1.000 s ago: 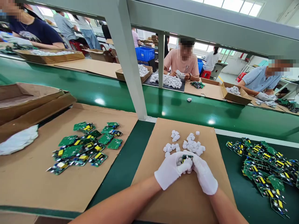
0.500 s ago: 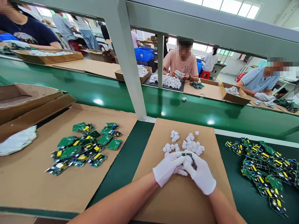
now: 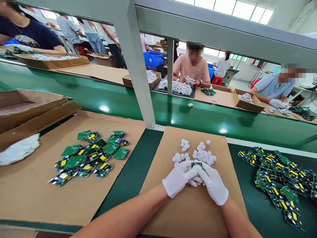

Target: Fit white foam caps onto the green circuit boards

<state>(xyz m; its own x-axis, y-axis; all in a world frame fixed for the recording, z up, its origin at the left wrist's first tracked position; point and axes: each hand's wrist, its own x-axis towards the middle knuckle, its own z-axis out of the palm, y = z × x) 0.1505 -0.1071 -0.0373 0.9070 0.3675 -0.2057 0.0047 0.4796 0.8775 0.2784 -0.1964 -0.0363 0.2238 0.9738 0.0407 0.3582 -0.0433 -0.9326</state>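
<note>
The bench (image 3: 136,165) bears cardboard sheets (image 3: 198,211); circuit boards (image 3: 275,190) lie alongside.

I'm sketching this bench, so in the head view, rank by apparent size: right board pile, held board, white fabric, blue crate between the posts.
Largest to smallest:
1. Right board pile
2. White fabric
3. Blue crate, though farther from the camera
4. Held board

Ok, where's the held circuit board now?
In the head view, right of centre, the circuit board sits between the left hand and right hand, just this side of the white pieces.
</note>
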